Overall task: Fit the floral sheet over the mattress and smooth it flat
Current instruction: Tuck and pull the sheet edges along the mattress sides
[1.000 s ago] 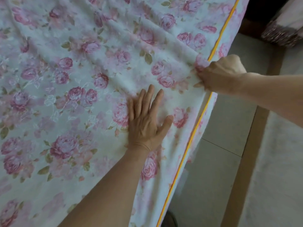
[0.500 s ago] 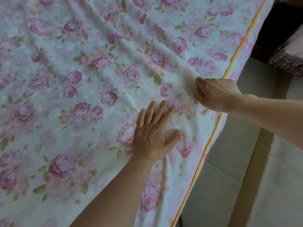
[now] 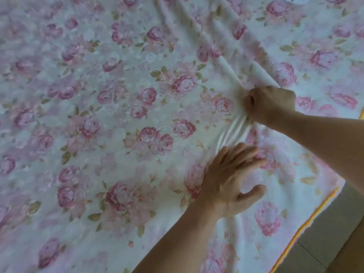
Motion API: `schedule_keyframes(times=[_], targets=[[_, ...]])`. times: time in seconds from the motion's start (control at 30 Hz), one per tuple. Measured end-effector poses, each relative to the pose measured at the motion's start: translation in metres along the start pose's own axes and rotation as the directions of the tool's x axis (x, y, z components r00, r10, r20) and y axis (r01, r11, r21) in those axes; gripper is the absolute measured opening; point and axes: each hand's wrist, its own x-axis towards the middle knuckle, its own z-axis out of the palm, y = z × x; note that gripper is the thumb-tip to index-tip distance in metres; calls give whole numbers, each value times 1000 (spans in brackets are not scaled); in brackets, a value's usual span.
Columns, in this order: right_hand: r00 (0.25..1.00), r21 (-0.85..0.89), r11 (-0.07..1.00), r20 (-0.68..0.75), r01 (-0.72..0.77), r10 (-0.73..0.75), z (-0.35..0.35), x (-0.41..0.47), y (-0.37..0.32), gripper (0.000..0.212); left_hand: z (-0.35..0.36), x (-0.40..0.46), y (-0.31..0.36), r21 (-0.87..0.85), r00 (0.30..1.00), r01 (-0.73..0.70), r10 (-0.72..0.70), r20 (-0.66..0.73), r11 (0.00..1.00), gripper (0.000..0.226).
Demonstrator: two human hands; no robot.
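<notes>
Stretching across nearly the whole view, the floral sheet [image 3: 118, 115] lies over the bed, white cloth printed with pink roses and green leaves. Its yellow-piped edge [image 3: 307, 221] runs down the right side, where the cloth drops toward the tiled floor [image 3: 334, 233]. The mattress itself is covered and cannot be seen.

The right hand [image 3: 270, 102] reaches in from the right and is balled into a fist, knuckles up, bunching a gather of the sheet beneath it. Tight pleats fan out from under that fist toward the lower left, and longer ridges of cloth run from it up toward the top of the view.

The left hand [image 3: 234, 180] comes up from below and lies on the sheet just beside the bunched pleats, palm down, fingers straight and close together, thumb splayed out to the right. Its fingertips are somewhat blurred, so how firmly they press is hard to tell.

Left of both hands the sheet lies mostly flat, with only soft ripples.
</notes>
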Motion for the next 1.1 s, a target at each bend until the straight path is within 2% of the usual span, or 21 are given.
schedule_keyframes(times=[0.07,0.13,0.2,0.27,0.3,0.33,0.47,0.57,0.67,0.8,0.83,0.87,0.93,1.0,1.07,1.1], targets=[[1000,57,998,-11,-26,27,2,-6,8,25,-17,-5,-12,20,995,34,-32,-91,999,52],[1000,91,996,-1,-20,21,5,-6,12,28,-38,-12,-44,164,944,219,-166,-284,962,50],[1000,101,995,16,-21,19,8,-1,15,31,-62,-18,-85,230,804,527,-393,-446,818,56],[999,101,995,29,-17,14,11,6,19,32,-78,-15,-114,194,641,748,-614,-460,635,63],[999,99,995,31,-18,15,12,8,20,33,-80,-10,-122,192,601,790,-674,-429,582,65],[999,98,995,36,-19,16,12,10,20,33,-78,-1,-124,209,603,793,-694,-394,572,64],[998,85,996,66,1,-7,9,10,18,37,-64,52,-102,267,763,646,-602,-235,715,68],[991,61,995,106,78,-84,2,15,16,39,-50,94,-84,280,819,573,-553,-157,770,69],[989,157,984,110,81,-99,-7,31,20,48,-41,120,-74,284,837,542,-537,-103,791,66],[984,319,947,-160,-19,74,-16,74,33,37,-33,127,-77,293,843,536,-522,-133,791,63],[972,337,939,-192,-63,134,-19,85,36,46,-33,126,-78,293,845,534,-515,-145,793,63],[969,337,935,-171,-112,178,-21,96,39,59,-32,126,-78,297,846,532,-510,-154,793,63],[980,236,954,-25,-184,195,-21,111,41,76,-31,127,-78,308,843,536,-516,-152,786,63],[990,137,981,59,-138,131,-15,119,41,63,-32,127,-78,306,843,536,-517,-148,787,64],[998,139,990,54,-24,17,-16,122,44,39,-33,128,-77,307,846,532,-513,-147,789,66],[999,121,992,36,20,-25,-20,123,49,34,-34,127,-77,311,848,529,-509,-150,790,67]])
